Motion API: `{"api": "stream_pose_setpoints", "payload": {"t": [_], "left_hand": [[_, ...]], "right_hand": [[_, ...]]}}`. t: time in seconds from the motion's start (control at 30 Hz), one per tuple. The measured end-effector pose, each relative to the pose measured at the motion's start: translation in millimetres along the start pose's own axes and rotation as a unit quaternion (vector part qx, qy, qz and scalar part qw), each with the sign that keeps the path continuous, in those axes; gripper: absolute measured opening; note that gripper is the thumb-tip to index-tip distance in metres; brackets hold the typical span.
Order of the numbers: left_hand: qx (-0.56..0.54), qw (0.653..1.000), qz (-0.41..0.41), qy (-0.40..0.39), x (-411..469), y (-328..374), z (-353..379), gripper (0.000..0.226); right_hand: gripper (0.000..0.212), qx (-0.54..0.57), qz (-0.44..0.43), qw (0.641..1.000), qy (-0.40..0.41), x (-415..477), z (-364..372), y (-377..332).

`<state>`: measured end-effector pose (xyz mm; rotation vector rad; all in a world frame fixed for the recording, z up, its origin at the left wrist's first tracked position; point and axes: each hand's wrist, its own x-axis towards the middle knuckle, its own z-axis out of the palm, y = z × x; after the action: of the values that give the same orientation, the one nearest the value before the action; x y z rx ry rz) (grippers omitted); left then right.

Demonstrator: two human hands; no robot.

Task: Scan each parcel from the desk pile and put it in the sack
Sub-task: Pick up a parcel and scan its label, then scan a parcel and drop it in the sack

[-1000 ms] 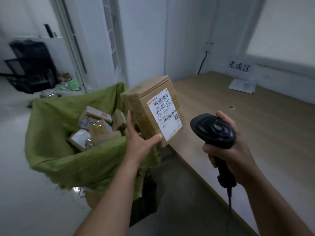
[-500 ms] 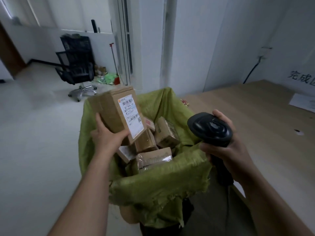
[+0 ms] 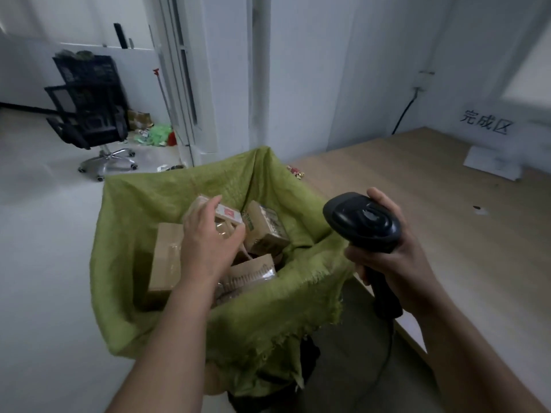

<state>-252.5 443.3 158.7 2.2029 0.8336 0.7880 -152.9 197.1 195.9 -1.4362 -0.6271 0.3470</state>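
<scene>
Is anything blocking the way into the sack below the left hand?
Nothing visible blocks it. The sack gapes open; the left hand is open over the parcels inside, and a plain box lies in there beside its wrist.

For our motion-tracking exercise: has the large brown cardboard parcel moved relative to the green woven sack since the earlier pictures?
Yes. The large brown cardboard parcel went left and down, from beside the green woven sack into it.

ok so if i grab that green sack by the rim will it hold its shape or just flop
Probably flops: the green sack is woven cloth, its frayed rim sagging and folding over. Likely heavy to lift, since several cardboard parcels lie inside. Pushed, it would probably buckle rather than slide.
</scene>
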Motion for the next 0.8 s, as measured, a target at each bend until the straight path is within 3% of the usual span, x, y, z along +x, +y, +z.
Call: {"api": "stream_pose_setpoints", "payload": {"t": [0.2, 0.4, 0.57, 0.8], "left_hand": [[0.066, 0.987, 0.118, -0.081, -50, 67, 67, 0.055], [0.082, 0.958, 0.231, -0.150, -118, 142, 132, 0.066], [0.063, 0.932, 0.299, -0.196, -181, 209, 183, 0.078], [0.013, 0.896, 0.373, -0.239, -282, 291, 242, 0.077]], "right_hand": [[0.096, 0.001, -0.004, 0.997, 0.071, -63, -77, -16], [0.093, -0.013, -0.011, 0.987, 0.160, -148, -163, -35], [0.092, -0.031, -0.016, 0.971, 0.236, -227, -227, -51], [0.093, -0.073, -0.002, 0.939, 0.336, -328, -305, -64]]}}
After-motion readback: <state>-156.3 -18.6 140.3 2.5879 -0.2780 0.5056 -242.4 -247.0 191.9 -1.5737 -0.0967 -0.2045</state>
